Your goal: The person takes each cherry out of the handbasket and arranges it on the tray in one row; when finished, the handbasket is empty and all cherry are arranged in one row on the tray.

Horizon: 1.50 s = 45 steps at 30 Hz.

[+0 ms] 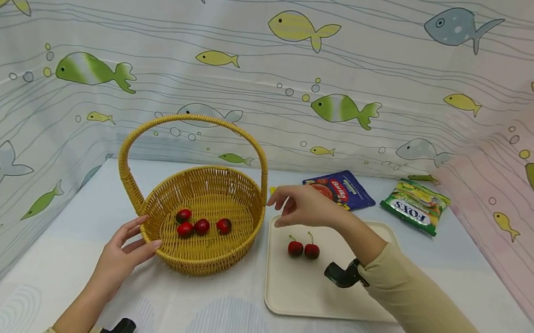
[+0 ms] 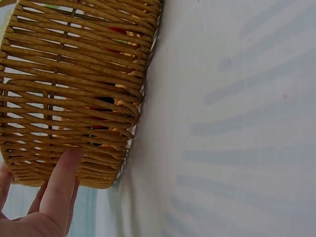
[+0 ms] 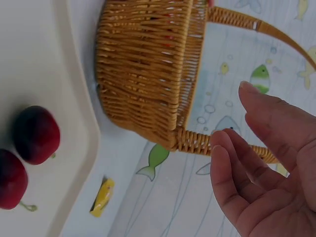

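A round wicker basket (image 1: 201, 263) with a tall arched handle stands left of centre, with several red cherries (image 1: 202, 227) on its bottom. Against its near left side rests my left hand (image 1: 120, 259); in the left wrist view a straight digit (image 2: 61, 182) touches the woven outer wall. My right hand (image 1: 307, 204) hovers between the basket and a cream tray (image 1: 292, 296), its fingers loosely bent and nothing between them, as the right wrist view shows. Two cherries with stems, one at the left (image 1: 295, 248) and one at the right (image 1: 312, 251), lie on the tray.
Behind the tray lie a blue Barilla pouch (image 1: 353, 193) and a green and yellow FOX'S bag (image 1: 416, 205). A small yellow wrapped piece (image 3: 102, 197) lies beyond the tray's edge. Fish-printed sheeting (image 1: 256, 88) rises behind and at both sides.
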{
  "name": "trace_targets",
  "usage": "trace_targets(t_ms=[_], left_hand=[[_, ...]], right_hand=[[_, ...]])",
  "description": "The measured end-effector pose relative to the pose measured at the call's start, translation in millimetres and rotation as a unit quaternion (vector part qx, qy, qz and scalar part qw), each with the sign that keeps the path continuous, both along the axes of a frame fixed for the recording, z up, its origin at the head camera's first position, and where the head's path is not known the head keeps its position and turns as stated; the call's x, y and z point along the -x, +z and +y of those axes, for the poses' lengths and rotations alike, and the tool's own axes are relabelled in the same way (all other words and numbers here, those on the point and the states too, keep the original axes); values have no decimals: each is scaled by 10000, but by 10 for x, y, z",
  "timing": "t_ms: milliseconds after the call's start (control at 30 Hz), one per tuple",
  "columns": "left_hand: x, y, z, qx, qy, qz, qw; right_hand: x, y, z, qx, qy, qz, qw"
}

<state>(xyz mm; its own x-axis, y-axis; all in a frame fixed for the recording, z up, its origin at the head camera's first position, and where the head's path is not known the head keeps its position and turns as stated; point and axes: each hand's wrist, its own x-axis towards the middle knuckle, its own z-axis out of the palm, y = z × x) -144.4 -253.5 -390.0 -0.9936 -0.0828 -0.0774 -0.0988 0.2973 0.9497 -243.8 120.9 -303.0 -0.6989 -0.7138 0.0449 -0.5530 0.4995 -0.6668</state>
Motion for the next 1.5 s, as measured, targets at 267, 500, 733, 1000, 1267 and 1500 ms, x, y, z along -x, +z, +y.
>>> trace_targets(t_ms=[267,500,733,1000,1267,1500], left_hand=[[5,3,1,37,-39,41,10000],[6,2,7,21,-20,42,10000],[10,10,5,-6,-3,-15,10000],[-10,-1,-26,-68,27,-97,9999],[-6,-6,-21,-64,10,-35,10000],[-5,-3,1,-59,3,-15,10000]], right_hand=[[93,78,-204,31,290,-249,9993],[184,150,-430,20,721,-503,9961],[278,166,-726,3,1174,-763,9901],[387,131,-1085,-100,1417,-1120,9835],[572,135,-1327,-288,1069,-1341,9848],[726,11,-1435,253,768,-2044,9756]])
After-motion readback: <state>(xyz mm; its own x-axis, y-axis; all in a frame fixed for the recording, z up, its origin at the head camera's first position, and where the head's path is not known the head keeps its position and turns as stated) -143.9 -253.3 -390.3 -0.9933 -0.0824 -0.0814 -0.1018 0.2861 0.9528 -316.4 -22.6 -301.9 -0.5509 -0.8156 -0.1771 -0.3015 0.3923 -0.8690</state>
